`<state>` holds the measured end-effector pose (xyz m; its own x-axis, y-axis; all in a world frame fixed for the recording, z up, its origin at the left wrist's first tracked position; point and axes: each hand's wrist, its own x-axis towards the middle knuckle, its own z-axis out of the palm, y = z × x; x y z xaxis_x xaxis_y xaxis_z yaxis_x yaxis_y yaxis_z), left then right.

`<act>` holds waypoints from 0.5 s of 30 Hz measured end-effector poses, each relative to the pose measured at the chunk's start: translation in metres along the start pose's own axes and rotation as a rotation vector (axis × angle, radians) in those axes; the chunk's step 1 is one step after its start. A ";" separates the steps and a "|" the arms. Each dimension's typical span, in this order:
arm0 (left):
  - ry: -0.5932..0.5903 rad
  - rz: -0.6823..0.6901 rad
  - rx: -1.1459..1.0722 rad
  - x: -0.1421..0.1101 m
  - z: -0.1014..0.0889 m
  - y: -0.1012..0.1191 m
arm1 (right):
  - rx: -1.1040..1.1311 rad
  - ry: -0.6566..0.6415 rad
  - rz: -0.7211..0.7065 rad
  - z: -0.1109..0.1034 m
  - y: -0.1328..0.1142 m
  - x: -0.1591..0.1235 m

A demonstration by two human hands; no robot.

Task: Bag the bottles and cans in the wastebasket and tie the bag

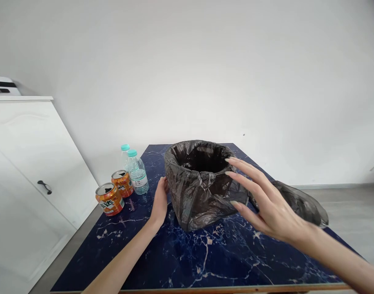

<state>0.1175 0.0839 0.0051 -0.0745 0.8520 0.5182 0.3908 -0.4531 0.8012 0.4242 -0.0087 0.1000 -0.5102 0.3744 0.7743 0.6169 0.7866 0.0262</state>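
Observation:
A trash bin lined with a black garbage bag [199,196] stands on the table, the bag folded out over its rim and hanging down the sides. My left hand [160,203] is upright along the bin's left side, fingers extended and partly hidden behind it. My right hand [263,196] is open with fingers spread, its fingertips at the right front of the bagged rim; I cannot tell if they touch. Dark shadow fills the bin's inside.
Two orange soda cans [110,200] and two plastic bottles with teal caps [139,173] stand at the table's left. Another dark plastic bag [303,202] lies over the right edge of the blue marbled table [187,265]. A white cabinet [30,175] stands left.

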 end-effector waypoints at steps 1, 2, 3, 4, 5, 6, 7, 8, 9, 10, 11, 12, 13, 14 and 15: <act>0.026 0.005 0.022 -0.004 -0.009 0.009 | -0.003 0.060 0.060 0.004 -0.007 -0.012; 0.062 0.016 0.053 -0.007 -0.018 0.018 | -0.012 0.109 0.135 0.009 -0.014 -0.024; 0.104 0.035 0.090 -0.007 -0.029 0.027 | -0.013 0.155 0.223 0.015 -0.021 -0.036; 0.149 0.063 0.132 -0.004 -0.041 0.036 | -0.012 0.216 0.329 0.021 -0.026 -0.047; 0.196 0.099 0.177 0.002 -0.052 0.044 | -0.001 0.276 0.454 0.028 -0.030 -0.058; 0.234 0.143 0.228 0.011 -0.064 0.051 | 0.033 0.326 0.577 0.035 -0.033 -0.068; 0.262 0.180 0.271 0.022 -0.075 0.056 | 0.093 0.365 0.699 0.043 -0.034 -0.079; 0.287 0.228 0.337 0.035 -0.086 0.059 | 0.173 0.382 0.809 0.051 -0.033 -0.089; 0.312 0.314 0.507 0.049 -0.095 0.060 | 0.259 0.378 0.903 0.058 -0.032 -0.099; 0.311 0.362 0.644 0.062 -0.103 0.060 | 0.335 0.361 0.977 0.066 -0.029 -0.108; 0.292 0.386 0.744 0.075 -0.109 0.058 | 0.397 0.331 1.028 0.073 -0.026 -0.116; 0.252 0.392 0.823 0.085 -0.115 0.055 | 0.449 0.298 1.061 0.080 -0.023 -0.124; 0.198 0.388 0.871 0.094 -0.119 0.051 | 0.487 0.263 1.079 0.085 -0.020 -0.130; 0.144 0.383 0.896 0.100 -0.122 0.048 | 0.517 0.231 1.085 0.090 -0.017 -0.135; 0.094 0.382 0.906 0.104 -0.124 0.044 | 0.541 0.201 1.084 0.094 -0.015 -0.139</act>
<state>0.0138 0.1198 0.1315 0.1452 0.6482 0.7475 0.9556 -0.2877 0.0638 0.4296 -0.0260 -0.0676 0.2430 0.9168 0.3168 0.3117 0.2354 -0.9205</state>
